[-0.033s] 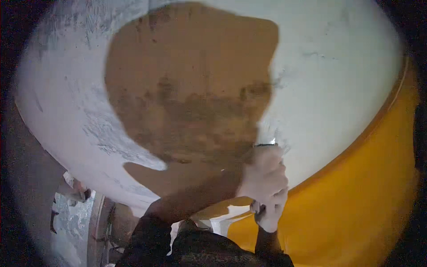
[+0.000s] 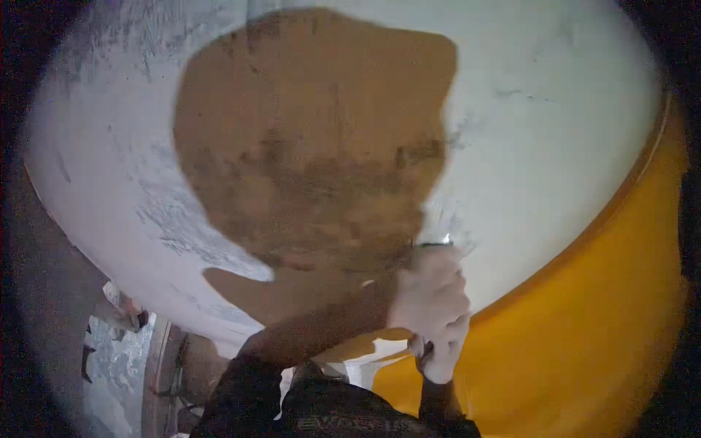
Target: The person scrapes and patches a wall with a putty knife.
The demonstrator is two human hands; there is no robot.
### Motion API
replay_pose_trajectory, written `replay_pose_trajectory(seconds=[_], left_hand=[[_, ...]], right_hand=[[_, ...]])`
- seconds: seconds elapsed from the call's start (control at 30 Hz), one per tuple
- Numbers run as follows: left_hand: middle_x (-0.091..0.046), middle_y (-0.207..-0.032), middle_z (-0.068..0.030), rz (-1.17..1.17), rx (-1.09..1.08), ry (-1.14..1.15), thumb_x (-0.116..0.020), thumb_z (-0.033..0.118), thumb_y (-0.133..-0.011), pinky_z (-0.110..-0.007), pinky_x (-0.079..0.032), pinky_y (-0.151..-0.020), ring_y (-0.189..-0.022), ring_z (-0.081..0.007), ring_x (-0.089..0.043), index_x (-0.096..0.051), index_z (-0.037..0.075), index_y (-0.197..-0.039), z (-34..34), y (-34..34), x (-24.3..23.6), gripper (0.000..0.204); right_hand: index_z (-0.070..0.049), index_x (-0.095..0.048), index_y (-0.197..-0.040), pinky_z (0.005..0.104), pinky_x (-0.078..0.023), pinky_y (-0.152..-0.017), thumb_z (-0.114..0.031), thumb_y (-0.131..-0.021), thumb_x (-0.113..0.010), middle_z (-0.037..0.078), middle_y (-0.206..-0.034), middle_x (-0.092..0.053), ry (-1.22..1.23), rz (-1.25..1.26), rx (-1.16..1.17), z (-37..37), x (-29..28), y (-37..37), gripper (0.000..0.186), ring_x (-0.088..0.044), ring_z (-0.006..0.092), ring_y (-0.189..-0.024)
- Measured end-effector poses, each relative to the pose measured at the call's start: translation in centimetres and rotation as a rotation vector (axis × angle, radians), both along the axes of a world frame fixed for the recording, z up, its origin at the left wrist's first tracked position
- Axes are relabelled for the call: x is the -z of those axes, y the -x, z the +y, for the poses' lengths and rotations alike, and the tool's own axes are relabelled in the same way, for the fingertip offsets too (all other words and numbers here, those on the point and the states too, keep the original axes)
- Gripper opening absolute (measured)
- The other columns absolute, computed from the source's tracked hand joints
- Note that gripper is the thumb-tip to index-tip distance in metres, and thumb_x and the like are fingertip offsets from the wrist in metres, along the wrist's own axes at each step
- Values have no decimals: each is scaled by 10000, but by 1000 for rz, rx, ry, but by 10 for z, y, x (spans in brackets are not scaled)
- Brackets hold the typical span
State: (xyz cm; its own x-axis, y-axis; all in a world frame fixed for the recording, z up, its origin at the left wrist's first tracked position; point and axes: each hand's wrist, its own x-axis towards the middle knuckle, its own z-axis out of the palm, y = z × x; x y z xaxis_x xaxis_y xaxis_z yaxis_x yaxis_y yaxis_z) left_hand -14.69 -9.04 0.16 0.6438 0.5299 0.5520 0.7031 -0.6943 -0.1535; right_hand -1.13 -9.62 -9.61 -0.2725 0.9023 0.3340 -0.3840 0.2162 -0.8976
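Note:
A large, pale, curved surface [image 2: 540, 146] fills most of the view, with grey smears and scuffs on it. My left hand [image 2: 427, 288], its forearm coming from the lower left, is closed around the upper part of a hand tool with a narrow dark edge [image 2: 438, 244]. That edge meets the pale surface beside a small bright glint. Just below, my right hand [image 2: 444, 354] is closed on the tool's lower end. Fingers cover most of the tool and motion blurs it, so its exact kind cannot be told.
A big brown shadow [image 2: 314, 109] lies over the middle of the pale surface. An orange surface [image 2: 555, 350] borders it at the right. Lower left are a shiny, crumpled sheet [image 2: 117, 372] and a small, unclear object [image 2: 124, 306] beside the pale surface's edge.
Both hands and the tool have shifted slightly, the tool's dark edge a little lower along the pale surface. The grip looks the same.

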Motion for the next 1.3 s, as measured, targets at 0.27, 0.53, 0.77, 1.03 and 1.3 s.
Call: replay_pose_trajectory(seconds=[0.27, 0.53, 0.77, 1.03, 1.3], left_hand=[[-541, -477, -93, -38, 7, 56, -546, 408, -656, -325, -382, -546, -458, -234, -494, -596, 103, -484, 0, -3, 4, 354], [-548, -480, -75, 0, -30, 26, -541, 399, -647, -329, -358, -538, -477, -211, -510, -591, 117, -481, 1, -2, 10, 331], [-540, -470, -79, -42, -57, -6, -562, 392, -626, -317, -367, -557, -454, -204, -486, -583, 115, -463, 3, -1, 7, 321], [-546, -474, -93, -21, -30, -49, -549, 403, -647, -320, -373, -563, -459, -228, -510, -581, 108, -460, 4, 4, -3, 350], [-537, -454, -96, -48, -20, 10, -524, 375, -680, -309, -365, -568, -432, -226, -508, -577, 108, -442, -2, -3, 5, 362]], right_hand=[[-19, -518, -651, 240, -324, -398, -223, -901, -490, 18, -505, -493, 5, -111, -14, -17, -12, -12, 325, -444, 88, -423], [-34, -477, -698, 243, -322, -398, -256, -912, -484, 23, -523, -496, 41, -104, -60, -5, -1, -10, 308, -445, 88, -428], [-43, -446, -646, 242, -332, -391, -322, -924, -471, 15, -501, -476, 67, -100, -65, -5, 0, -14, 394, -437, 74, -424], [-35, -459, -648, 240, -318, -396, -303, -921, -486, -2, -499, -465, 62, -166, -89, 4, -3, -13, 383, -413, 66, -424], [-8, -475, -866, 254, -322, -356, -327, -872, -516, 46, -529, -501, -31, -198, 134, -5, 8, -10, 322, -422, 113, -369]])
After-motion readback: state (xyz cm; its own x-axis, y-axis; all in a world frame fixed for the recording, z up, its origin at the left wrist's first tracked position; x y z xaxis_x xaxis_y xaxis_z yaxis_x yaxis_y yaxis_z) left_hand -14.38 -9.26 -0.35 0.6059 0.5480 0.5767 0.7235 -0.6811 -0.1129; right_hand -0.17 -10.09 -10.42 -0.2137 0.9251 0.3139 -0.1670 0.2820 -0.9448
